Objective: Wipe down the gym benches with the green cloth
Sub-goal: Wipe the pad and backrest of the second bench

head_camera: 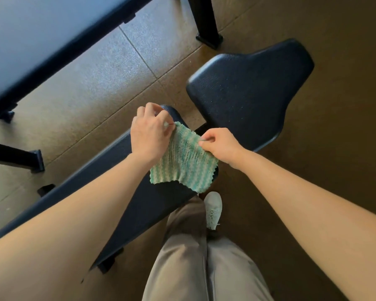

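A green and white striped cloth [186,161] hangs spread out between my two hands, just above the long dark pad of a gym bench [139,205]. My left hand [149,132] pinches the cloth's upper left corner. My right hand [220,145] pinches its upper right corner. The cloth's lower edge hangs free over the pad. Beyond the cloth lies the bench's wider dark seat pad [248,94], separated from the long pad by a narrow gap.
A second bench with a blue pad [41,38] runs across the upper left on black legs [206,25]. Another black foot [30,161] stands at the left. Brown rubber floor tiles [109,79] lie between the benches. My legs and a white shoe [213,209] are below the cloth.
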